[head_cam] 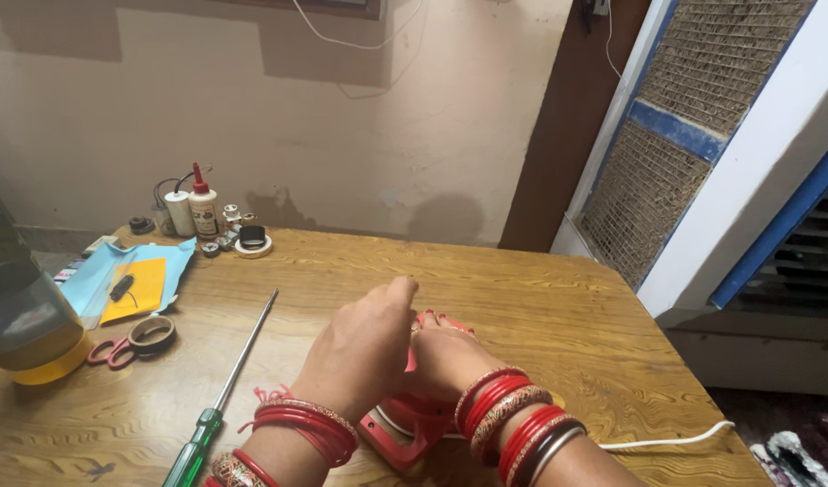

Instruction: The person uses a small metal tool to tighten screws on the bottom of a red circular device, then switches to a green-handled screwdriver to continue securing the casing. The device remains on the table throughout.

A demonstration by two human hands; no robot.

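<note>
Open wooden table top (pixel 540 298) lies bare ahead and to the right of the left hand (pixel 364 347) and right hand (pixel 445 356), which close over a red plastic device (pixel 405 433). To the left, a long green-handled screwdriver (pixel 224 392) crosses the path, with pink-handled scissors (pixel 110 350) and a brown tape ring (pixel 151 335) beyond; a white cord (pixel 675 440) trails right near the front edge

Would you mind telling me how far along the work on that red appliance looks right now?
Done: cannot tell. In hand: both hands, left hand and right hand, rest on the red appliance, hiding their grip. Left: the green-handled screwdriver lies untouched on the wooden table.
</note>
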